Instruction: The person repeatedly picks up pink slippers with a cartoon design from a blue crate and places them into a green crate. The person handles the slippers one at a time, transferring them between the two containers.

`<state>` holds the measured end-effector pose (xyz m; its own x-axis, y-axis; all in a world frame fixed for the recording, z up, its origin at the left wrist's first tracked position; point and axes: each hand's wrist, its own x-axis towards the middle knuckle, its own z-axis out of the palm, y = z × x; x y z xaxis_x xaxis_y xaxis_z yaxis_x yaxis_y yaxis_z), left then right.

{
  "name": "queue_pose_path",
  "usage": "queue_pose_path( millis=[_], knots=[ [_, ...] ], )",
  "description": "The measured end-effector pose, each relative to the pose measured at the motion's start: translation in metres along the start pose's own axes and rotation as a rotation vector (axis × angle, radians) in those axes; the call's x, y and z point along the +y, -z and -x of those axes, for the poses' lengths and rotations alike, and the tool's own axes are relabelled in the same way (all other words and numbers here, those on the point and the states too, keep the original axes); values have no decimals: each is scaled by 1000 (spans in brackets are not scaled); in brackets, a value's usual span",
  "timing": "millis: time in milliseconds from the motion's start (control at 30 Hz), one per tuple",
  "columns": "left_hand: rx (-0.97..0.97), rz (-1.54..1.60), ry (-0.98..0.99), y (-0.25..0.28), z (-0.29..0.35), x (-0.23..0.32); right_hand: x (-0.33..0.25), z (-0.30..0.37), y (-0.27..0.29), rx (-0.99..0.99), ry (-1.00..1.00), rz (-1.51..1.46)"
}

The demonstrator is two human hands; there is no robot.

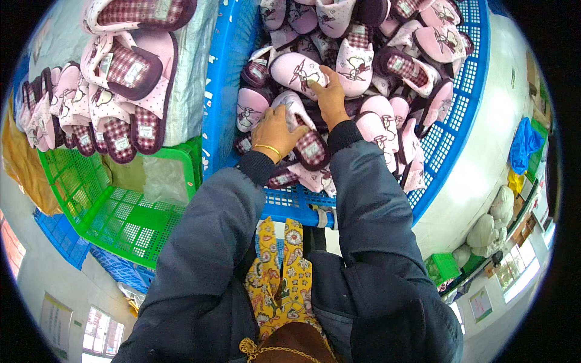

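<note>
A blue perforated basket (451,130) in front of me is heaped with pink slippers with dark trim and printed cartoon figures. My left hand (277,131) is closed on a slipper (312,150) whose plaid insole faces up, its toe end under my fingers. Just right of it, my right hand (331,97) grips the edge of another pink slipper (293,68), thumb on its printed upper. Part of that slipper's far side is hidden. A dotted slipper (356,63) lies right beside my right hand.
On a silvery covered surface (189,66) at the left, more slippers (124,66) lie in a row and a stack. Below it is a green perforated crate (130,218) with a clear plastic bag (164,181). White bundles (487,233) stand far right.
</note>
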<state>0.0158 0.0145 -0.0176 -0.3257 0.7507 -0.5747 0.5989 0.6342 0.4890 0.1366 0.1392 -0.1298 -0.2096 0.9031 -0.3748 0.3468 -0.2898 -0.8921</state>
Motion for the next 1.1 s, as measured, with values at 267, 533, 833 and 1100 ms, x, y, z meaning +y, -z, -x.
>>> queue_pose_path(
  millis=[267,533,833,1100],
  knots=[
    [233,207,140,-35,7,-13,-48,52,1,-24,112,158],
    [575,645,66,-22,98,-10,-154,119,-4,193,298,-148],
    [665,698,-33,39,143,21,-204,188,8,-4,503,128],
    [711,535,-271,104,192,6,-245,209,2,-122,801,394]
  ],
)
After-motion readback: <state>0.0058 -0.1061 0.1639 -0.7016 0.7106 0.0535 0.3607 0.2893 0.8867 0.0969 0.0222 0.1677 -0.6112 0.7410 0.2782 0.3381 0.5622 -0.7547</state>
